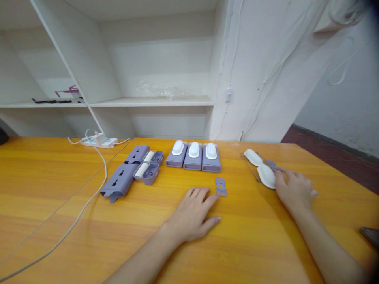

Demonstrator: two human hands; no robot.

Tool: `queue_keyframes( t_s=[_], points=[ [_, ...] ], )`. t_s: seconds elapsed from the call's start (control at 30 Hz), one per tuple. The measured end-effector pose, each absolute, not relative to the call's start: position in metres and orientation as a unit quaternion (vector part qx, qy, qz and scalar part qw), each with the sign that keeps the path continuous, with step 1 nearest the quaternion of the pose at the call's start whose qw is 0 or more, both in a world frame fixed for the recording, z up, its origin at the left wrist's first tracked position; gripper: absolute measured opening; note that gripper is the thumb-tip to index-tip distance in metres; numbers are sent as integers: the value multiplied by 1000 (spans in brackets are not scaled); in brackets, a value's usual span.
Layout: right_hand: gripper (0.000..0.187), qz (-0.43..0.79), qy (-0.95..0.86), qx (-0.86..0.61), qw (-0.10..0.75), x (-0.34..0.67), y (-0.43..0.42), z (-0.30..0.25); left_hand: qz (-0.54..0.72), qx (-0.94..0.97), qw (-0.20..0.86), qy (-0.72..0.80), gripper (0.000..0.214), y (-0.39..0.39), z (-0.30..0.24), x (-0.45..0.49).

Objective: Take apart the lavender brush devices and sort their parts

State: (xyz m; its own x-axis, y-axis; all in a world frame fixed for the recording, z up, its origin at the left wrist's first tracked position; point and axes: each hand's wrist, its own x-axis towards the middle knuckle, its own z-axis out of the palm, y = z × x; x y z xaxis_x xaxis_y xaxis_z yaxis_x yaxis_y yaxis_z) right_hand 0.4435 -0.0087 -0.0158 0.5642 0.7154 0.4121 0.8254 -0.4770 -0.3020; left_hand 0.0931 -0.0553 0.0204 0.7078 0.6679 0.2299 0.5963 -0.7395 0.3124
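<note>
My left hand rests palm down on the table, fingers apart and holding nothing. Its index fingertip is beside a flat purple cut-out piece. On the right, my right hand has its thumb and index finger close together at the edge of another flat purple piece. Its fingertips are partly hidden. Left of that hand lie two white oval covers, the nearer one by the thumb and the farther one behind it. Three purple boxes with white ribbed oval tops stand in a row beyond my left hand.
At left lie purple housings with keyhole slots, white rolls and small purple cups. A white power strip trails a cable across the wooden table. A dark object lies at the right edge. White shelving stands behind.
</note>
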Motion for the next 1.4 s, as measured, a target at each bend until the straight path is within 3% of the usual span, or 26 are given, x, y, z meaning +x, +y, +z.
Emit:
queue_keyframes(
  t_s=[0.17,0.37,0.57,0.9,1.1,1.23,1.4],
  points=[
    [52,-133,-469,-840,236,433,-12,-13,161,920,109,341,50,-55,21,93],
    [69,-126,-477,-842,218,422,-21,-11,156,917,111,349,51,-56,20,93],
    [46,-89,-492,-842,201,430,-20,-13,152,919,112,346,50,-54,19,93],
    [43,-164,-535,-806,195,425,-19,-17,152,920,113,344,50,-53,19,93],
    [39,-259,-566,-743,247,393,-24,-2,155,920,109,343,49,-53,19,93],
    [30,-167,-750,-595,235,338,-28,3,157,920,103,345,48,-54,18,94],
    [21,-81,-821,-536,182,296,-38,4,161,918,98,349,41,-53,17,94]
  ],
)
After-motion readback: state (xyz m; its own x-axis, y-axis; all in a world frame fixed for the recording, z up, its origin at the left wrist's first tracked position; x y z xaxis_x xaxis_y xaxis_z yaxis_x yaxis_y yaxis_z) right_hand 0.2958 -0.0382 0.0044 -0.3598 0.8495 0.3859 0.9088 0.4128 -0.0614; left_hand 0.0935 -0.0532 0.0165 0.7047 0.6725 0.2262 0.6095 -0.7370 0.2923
